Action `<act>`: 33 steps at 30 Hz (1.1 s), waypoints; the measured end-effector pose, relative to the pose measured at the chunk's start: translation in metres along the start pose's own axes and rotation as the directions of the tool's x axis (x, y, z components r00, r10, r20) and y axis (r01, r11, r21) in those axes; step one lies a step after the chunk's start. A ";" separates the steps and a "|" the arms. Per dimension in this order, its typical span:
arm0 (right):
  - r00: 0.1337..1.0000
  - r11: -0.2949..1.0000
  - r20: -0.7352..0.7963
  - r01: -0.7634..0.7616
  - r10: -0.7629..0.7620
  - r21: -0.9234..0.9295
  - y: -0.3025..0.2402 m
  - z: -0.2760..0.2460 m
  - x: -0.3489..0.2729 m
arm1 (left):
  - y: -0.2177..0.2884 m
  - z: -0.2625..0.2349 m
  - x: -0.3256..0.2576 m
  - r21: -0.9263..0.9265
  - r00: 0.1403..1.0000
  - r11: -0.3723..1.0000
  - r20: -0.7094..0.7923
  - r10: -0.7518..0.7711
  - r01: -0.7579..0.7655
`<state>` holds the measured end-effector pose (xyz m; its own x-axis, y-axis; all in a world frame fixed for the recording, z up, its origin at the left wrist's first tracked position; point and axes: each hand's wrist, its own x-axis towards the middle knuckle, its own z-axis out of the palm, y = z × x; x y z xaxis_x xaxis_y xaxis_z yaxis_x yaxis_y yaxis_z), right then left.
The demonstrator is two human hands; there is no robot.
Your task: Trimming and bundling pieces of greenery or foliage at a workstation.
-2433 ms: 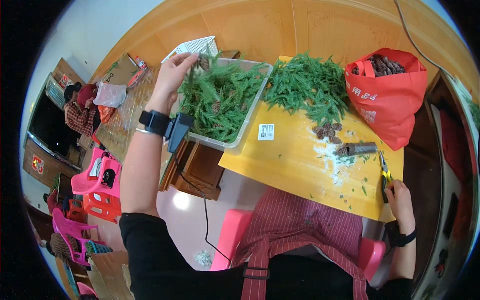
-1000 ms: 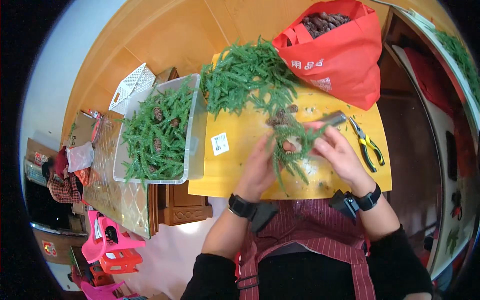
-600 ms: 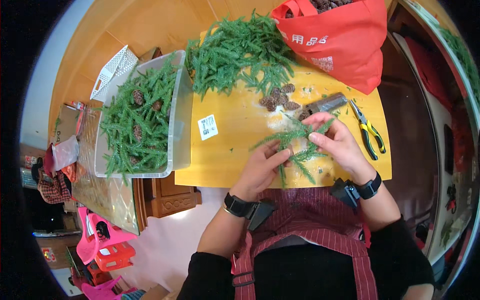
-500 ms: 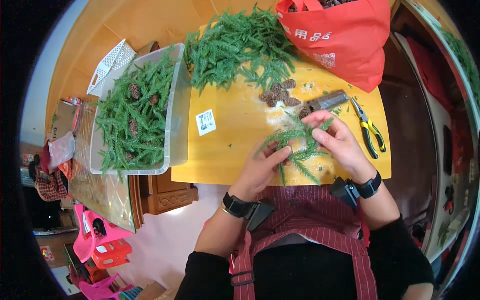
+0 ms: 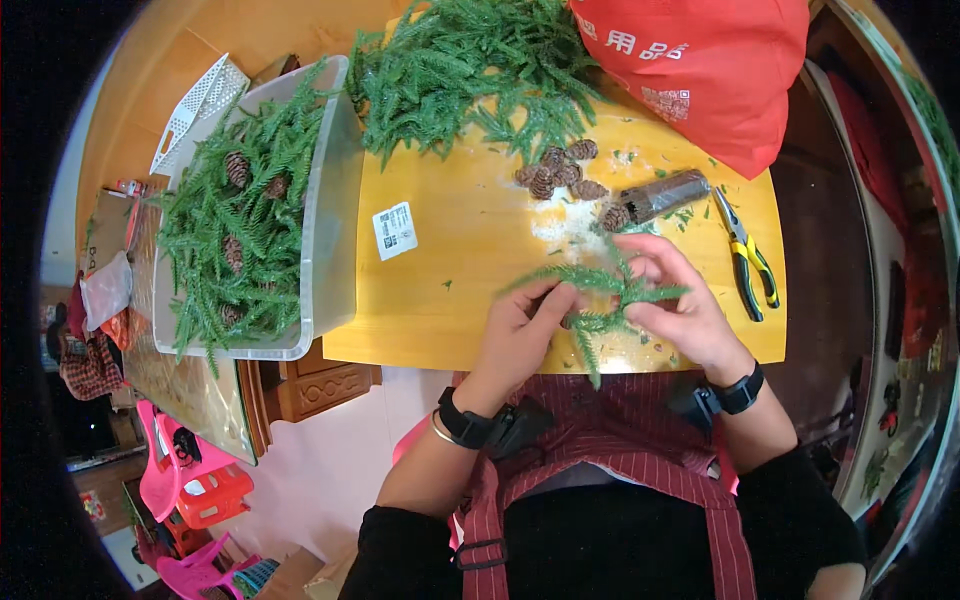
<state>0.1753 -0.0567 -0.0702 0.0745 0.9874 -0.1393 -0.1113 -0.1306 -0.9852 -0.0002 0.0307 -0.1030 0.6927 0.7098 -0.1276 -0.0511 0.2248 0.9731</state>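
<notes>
Between my hands, above the near edge of the yellow table, is a green artificial pine sprig (image 5: 600,318) with several needled branches. The fingers of my left hand (image 5: 528,325) are closed on its left side. My right hand (image 5: 685,310) pinches the right side between thumb and fingers; part of the sprig's middle is hidden by them. Just beyond my hands lies a small heap of brown pine cones (image 5: 560,172), and one more cone (image 5: 615,217) rests against a dark brown bundle in clear wrap (image 5: 665,194). Yellow-and-black pliers (image 5: 748,255) lie right of my right hand.
A clear plastic bin (image 5: 335,200) of pine sprigs with cones stands at the left. Loose green sprigs (image 5: 460,80) are piled at the back, beside a red bag (image 5: 710,80). A white label (image 5: 395,231), white powder and green scraps lie on the yellow tabletop (image 5: 430,310).
The sprig has been turned in my hands, with its branches pointing differently. My view has shifted slightly, so the bin and pile sit further left and higher.
</notes>
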 end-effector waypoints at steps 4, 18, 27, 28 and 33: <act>0.998 1.000 -0.057 0.029 -0.029 0.001 0.003 -0.005 0.002 | 0.006 0.007 -0.002 -0.105 0.998 0.993 -0.036 -0.048 0.044; 0.994 0.998 -0.094 0.053 -0.048 0.047 0.010 0.000 0.001 | 0.010 0.003 -0.001 -0.127 0.996 0.988 -0.007 -0.085 0.083; 0.997 0.959 -0.077 0.019 0.003 0.284 0.010 0.004 0.002 | 0.008 0.005 -0.002 -0.360 0.973 0.914 -0.062 -0.223 0.187; 0.997 0.968 -0.071 0.036 -0.019 0.248 0.010 0.006 0.000 | 0.005 0.005 -0.001 -0.330 0.976 0.925 -0.039 -0.214 0.190; 0.998 0.992 -0.059 -0.006 0.014 0.124 0.003 0.006 -0.001 | -0.002 0.010 0.000 -0.168 0.995 0.986 -0.089 -0.035 0.020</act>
<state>0.1686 -0.0574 -0.0722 0.1316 0.9786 -0.1583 -0.2339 -0.1246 -0.9643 0.0070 0.0233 -0.1032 0.6273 0.7581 -0.1786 -0.1570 0.3477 0.9244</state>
